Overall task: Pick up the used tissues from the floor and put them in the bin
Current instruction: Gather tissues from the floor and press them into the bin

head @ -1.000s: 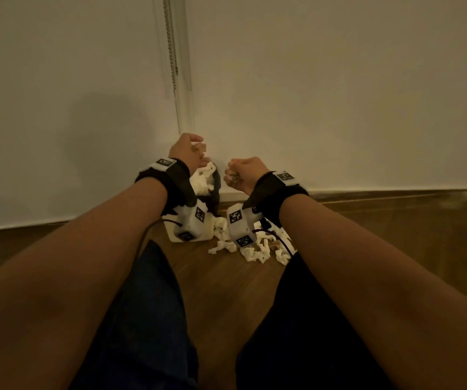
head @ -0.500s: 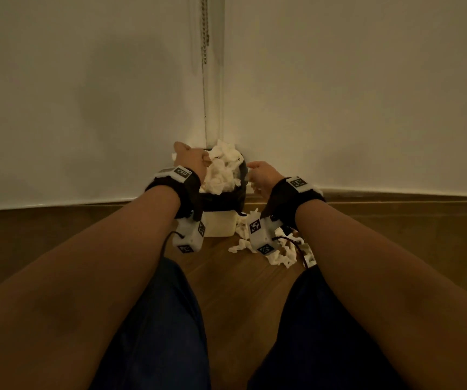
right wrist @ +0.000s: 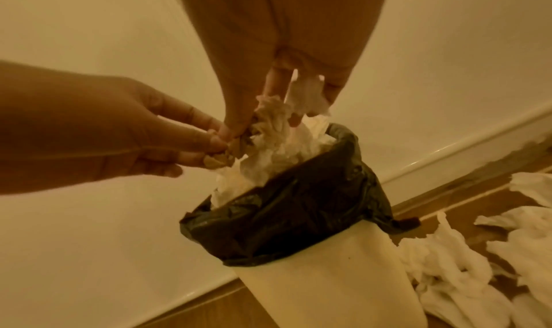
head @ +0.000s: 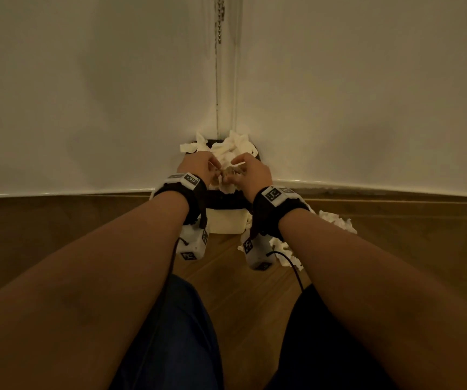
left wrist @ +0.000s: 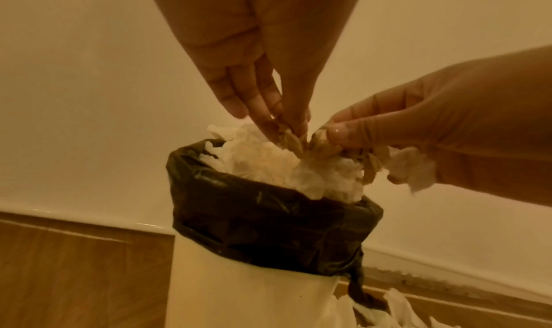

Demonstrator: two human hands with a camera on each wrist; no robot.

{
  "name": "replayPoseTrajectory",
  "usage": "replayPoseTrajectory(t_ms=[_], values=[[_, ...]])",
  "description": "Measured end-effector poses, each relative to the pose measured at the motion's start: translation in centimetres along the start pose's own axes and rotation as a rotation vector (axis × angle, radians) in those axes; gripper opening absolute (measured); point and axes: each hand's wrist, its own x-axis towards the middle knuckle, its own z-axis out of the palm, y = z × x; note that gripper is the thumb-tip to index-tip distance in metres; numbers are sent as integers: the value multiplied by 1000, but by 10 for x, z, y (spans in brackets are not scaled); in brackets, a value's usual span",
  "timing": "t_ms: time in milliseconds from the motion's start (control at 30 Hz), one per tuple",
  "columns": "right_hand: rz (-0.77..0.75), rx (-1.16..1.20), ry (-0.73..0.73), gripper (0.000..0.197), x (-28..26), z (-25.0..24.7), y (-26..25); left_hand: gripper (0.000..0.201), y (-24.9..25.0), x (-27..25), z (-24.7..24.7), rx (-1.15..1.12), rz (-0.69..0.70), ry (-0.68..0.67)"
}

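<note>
Crumpled white tissues point(right wrist: 466, 269) on floor, bin point(right wrist: 328, 286) heaped full

One bin point(head: 228, 220) stands in the corner, pale, lined with one black bag point(left wrist: 269, 229). Two hands work over its mouth: one left hand point(head: 198, 167) and one right hand point(head: 252, 174), each wearing one dark wrist strap, two straps in all. Between the fingertips of the two hands hangs one brownish, stained tissue point(left wrist: 298, 144); the right hand also holds one white wad point(left wrist: 412, 167). Under the hands, the tissues heaped in the bin point(right wrist: 278, 158) are too crumpled together to count. Below and to the right of the right hand, loose tissues on the floor point(right wrist: 448, 257) number at least five; their edges merge, so no exact count.
</note>
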Motion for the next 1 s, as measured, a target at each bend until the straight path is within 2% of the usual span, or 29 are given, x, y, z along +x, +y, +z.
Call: replayPoseTrajectory(t_ms=[167, 267, 433, 600, 733, 800, 900, 1000], values=[[-47, -226, -20, 22, 10, 8, 6, 22, -13, 1, 4, 132, -3, -65], [-75, -291, -40, 23, 14, 12, 7, 27, -10, 4, 4, 200, -21, -167], [-88, -465, -108, 26, 18, 20, 12, 40, -5, 6, 16, 233, -48, -235], [-121, -660, -124, 23, 16, 23, 15, 32, -7, 3, 29, 271, -41, -263], [-118, -731, -212, 22, 12, 25, 8, 32, -8, 8, 34, 347, -8, -339], [-148, -754, -263, 29, 11, 27, 7, 36, -8, 11, 37, 375, -2, -359], [-136, -817, -364, 62, 11, 34, 13, 36, -6, 12, 41, 357, -11, -349], [-96, -892, -465, 67, 17, 40, 21, 34, -2, 14, 49, 363, -8, -325]])
